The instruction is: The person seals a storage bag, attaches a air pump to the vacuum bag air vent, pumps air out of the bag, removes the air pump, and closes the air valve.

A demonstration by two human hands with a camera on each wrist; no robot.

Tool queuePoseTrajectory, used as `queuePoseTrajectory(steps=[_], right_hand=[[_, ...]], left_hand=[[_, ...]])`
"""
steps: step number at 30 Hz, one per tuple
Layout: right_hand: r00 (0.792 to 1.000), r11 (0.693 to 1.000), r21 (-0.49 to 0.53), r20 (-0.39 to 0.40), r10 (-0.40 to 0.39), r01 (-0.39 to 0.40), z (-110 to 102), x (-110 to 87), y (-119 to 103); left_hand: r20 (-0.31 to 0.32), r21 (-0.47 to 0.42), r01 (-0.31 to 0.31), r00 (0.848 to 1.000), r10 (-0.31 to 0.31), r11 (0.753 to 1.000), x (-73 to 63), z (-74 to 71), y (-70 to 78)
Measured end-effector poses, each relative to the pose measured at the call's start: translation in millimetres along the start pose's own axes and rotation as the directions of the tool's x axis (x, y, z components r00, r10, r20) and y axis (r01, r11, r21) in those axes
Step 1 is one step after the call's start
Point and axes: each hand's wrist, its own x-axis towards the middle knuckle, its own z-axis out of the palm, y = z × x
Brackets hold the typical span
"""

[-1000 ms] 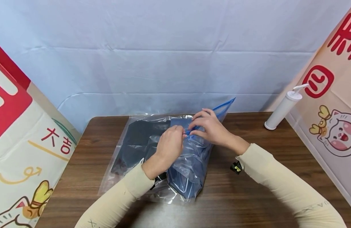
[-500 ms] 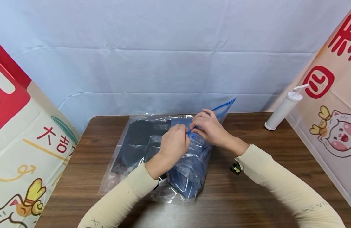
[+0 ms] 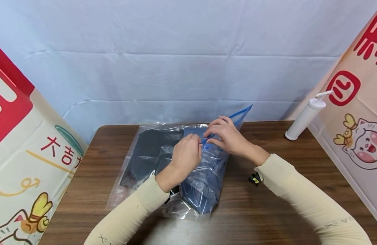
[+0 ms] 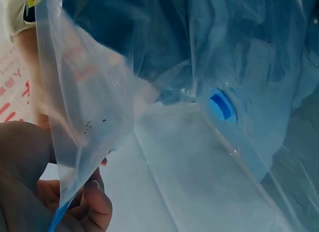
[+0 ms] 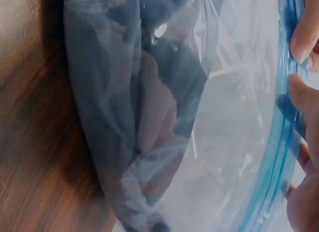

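A clear plastic zip bag (image 3: 203, 200) with bunched blue fabric inside lies on the wooden table. Its blue zip strip (image 5: 279, 137) runs along the mouth, and one corner stands up toward the back. My left hand (image 3: 186, 153) pinches the strip between thumb and fingers. Close beside it, my right hand (image 3: 226, 136) pinches the same strip, its upper fingers raised. In the right wrist view both thumbs press on the strip. A round blue valve (image 4: 222, 106) shows on the plastic in the left wrist view. Dark fabric (image 3: 148, 153) lies under clear plastic at the left.
A white hand pump (image 3: 305, 119) stands at the table's back right. The brown wooden table (image 3: 283, 211) meets a pale cloth backdrop (image 3: 176, 68) at the back. Printed cloths hang at the left and right sides.
My left hand has moved slightly to the right along the zip strip, toward the right hand. The right hand has barely moved; the bag lies in the same place.
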Motion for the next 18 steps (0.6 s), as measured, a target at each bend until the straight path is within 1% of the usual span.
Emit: queuePoseTrajectory(steps=[2, 7, 11, 14, 18], right_hand=[[1.000, 1.000, 0.020, -0.002, 0.004, -0.004, -1.5, -0.8, 2.5], [1.000, 0.999, 0.026, -0.017, -0.019, 0.019, -2.6, -1.5, 4.7], [0.999, 0.999, 0.010, -0.040, -0.036, 0.036, -1.8, -1.8, 4.1], [0.997, 0.999, -0.005, -0.056, -0.049, 0.049, -0.6, -2.2, 3.7], [0.995, 0.996, -0.043, -0.071, -0.075, 0.072, 1.6, -2.6, 3.6]], left_hand=[[-0.005, -0.008, 0.001, 1.000, -0.001, 1.000, 0.3, 0.5, 0.0], [-0.033, -0.020, 0.012, 0.999, -0.012, 1.000, 1.9, 2.5, 0.9], [-0.024, -0.013, 0.028, 0.999, -0.028, 1.000, 3.3, 3.1, 3.3], [-0.011, 0.009, 0.029, 1.000, -0.029, 1.000, 3.7, 3.3, 5.2], [-0.028, 0.033, 0.023, 0.999, -0.022, 0.999, 3.7, 4.1, 6.5]])
